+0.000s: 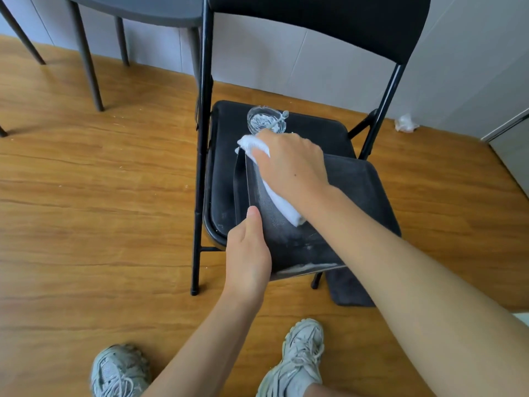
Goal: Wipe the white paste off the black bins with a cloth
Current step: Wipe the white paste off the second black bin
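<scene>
Head view shows wiping under way: the right hand presses a white cloth on the black bin atop the folding chair; the left hand grips its near-left edge; next, I judge, the near-edge paste streak.

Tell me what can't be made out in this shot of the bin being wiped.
Head view only:
- Right side of the black plastic bin: hidden under the right hand and its forearm.
- Middle of the white folded cloth: covered by that hand.
- Left hand fingers: wrapped out of sight round the bin's edge.
- Small clear glass bowl: contents too small to identify.
</scene>
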`<action>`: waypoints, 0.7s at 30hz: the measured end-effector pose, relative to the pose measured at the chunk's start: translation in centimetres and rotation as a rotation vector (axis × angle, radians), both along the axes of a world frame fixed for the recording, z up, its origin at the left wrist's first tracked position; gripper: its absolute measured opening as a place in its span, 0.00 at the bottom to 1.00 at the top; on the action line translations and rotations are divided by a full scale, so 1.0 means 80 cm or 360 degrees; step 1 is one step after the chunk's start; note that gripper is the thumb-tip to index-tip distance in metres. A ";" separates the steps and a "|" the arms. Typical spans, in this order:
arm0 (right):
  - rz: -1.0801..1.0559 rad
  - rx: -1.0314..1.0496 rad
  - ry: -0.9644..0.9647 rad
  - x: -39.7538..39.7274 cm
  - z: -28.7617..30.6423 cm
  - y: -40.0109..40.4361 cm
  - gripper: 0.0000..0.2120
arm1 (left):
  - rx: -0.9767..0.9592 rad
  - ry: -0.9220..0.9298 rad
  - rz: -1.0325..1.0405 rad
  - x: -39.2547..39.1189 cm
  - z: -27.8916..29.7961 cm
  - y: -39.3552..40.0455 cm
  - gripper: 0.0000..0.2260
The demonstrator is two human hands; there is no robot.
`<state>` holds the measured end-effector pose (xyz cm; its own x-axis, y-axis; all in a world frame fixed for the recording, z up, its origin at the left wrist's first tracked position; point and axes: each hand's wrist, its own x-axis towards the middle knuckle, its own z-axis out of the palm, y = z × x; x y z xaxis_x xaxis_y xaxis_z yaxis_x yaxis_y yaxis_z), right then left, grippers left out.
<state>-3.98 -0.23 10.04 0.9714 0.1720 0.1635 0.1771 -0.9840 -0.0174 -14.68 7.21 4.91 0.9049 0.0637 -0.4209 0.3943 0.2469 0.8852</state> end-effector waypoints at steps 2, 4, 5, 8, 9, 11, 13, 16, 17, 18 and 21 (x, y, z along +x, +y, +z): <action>-0.0088 0.0027 -0.0010 0.019 0.002 -0.004 0.08 | 0.0022 -0.0033 0.0007 -0.003 0.002 -0.003 0.25; -0.0100 0.0036 -0.0007 0.021 0.007 -0.006 0.09 | 0.0036 -0.0028 0.0010 -0.004 0.004 -0.002 0.25; -0.0062 0.0048 -0.0006 0.013 0.007 -0.007 0.06 | 0.0045 -0.0001 0.0019 -0.004 0.006 -0.001 0.24; 0.0141 0.0067 0.0070 -0.042 0.007 -0.004 0.10 | -0.0003 0.0179 0.0066 -0.001 0.014 -0.002 0.21; 0.0220 0.0081 0.0118 -0.064 0.007 -0.003 0.11 | -0.0033 0.0235 0.0093 0.000 0.015 -0.003 0.22; 0.0355 0.0087 0.0199 -0.101 0.007 -0.007 0.10 | -0.0068 0.0249 0.0121 0.000 0.010 -0.003 0.24; 0.0435 0.0001 0.0264 -0.121 0.003 -0.020 0.04 | -0.0104 0.0270 0.0127 0.000 0.003 -0.004 0.28; 0.0520 -0.0066 0.0273 -0.129 0.000 -0.029 0.02 | -0.0166 0.0300 0.0145 -0.003 0.000 -0.003 0.32; 0.0541 -0.0103 0.0236 -0.126 -0.001 -0.028 0.01 | -0.0159 0.0281 0.0144 -0.004 0.000 -0.003 0.32; 0.0551 -0.0161 0.0184 -0.120 -0.002 -0.025 0.01 | -0.0130 0.0258 0.0140 -0.004 0.002 -0.003 0.33; 0.0511 -0.0294 0.0103 -0.085 0.003 -0.010 0.07 | 0.0009 0.0199 0.0172 -0.007 0.009 -0.005 0.26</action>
